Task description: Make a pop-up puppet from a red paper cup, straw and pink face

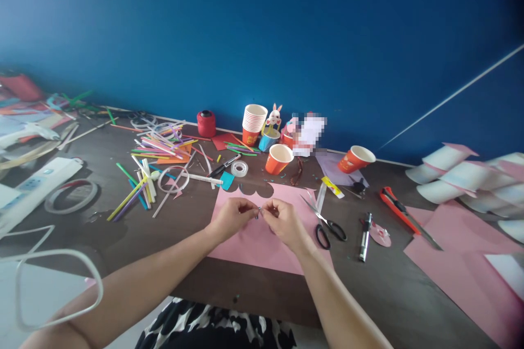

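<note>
**Both hands pinch a tiny piece over the pink sheet**

Forearms reach in from the near edge, over a black-and-white patterned lap, and meet above the dark wooden table (123, 229). Under them lies a large pink paper sheet (254, 245), its far edge cut in scallops. More pink paper (458, 251) spreads at the right, with a pile of white curved paper pieces (462, 177) beyond it. At the far left sits a heap of coloured straws (158, 147).

Behind the sheet stand a stack of paper cups (254, 120), an orange cup (279, 158) and a tipped orange cup (355, 158). Right of the hands lie black-handled scissors (327, 223), a pen (364, 237) and an orange utility knife (403, 215).

Left hand (233, 217) and right hand (284, 221) are both closed, fingertips nearly touching, pinching a small thin item (259, 209) between them just above the sheet's far part; it is too small to identify.
</note>
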